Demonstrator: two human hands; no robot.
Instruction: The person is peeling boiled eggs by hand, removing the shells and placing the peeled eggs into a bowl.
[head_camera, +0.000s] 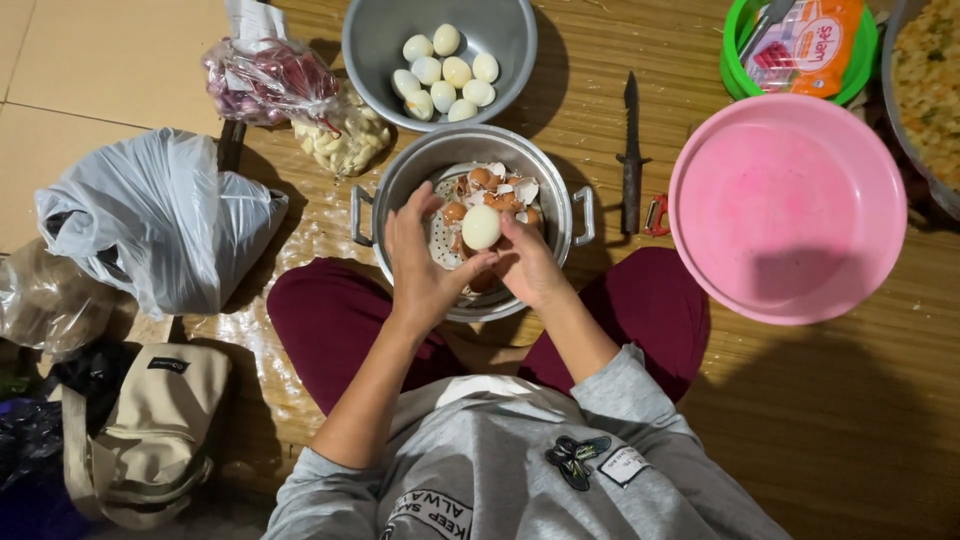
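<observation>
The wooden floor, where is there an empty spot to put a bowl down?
The widest bare wooden floor lies below the big pink plastic basin, beside the person's dark red trouser leg. A narrow strip runs between the grey metal bowl of peeled eggs and the black-handled knife. The side with the grey plastic bag is crowded.

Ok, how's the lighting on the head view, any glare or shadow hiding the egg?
Head view: egg sharp and evenly lit between left hand and right hand; glare on the plastic sheet left of the pot; a shadow darkens the pink basin; lower right corner dim.
</observation>
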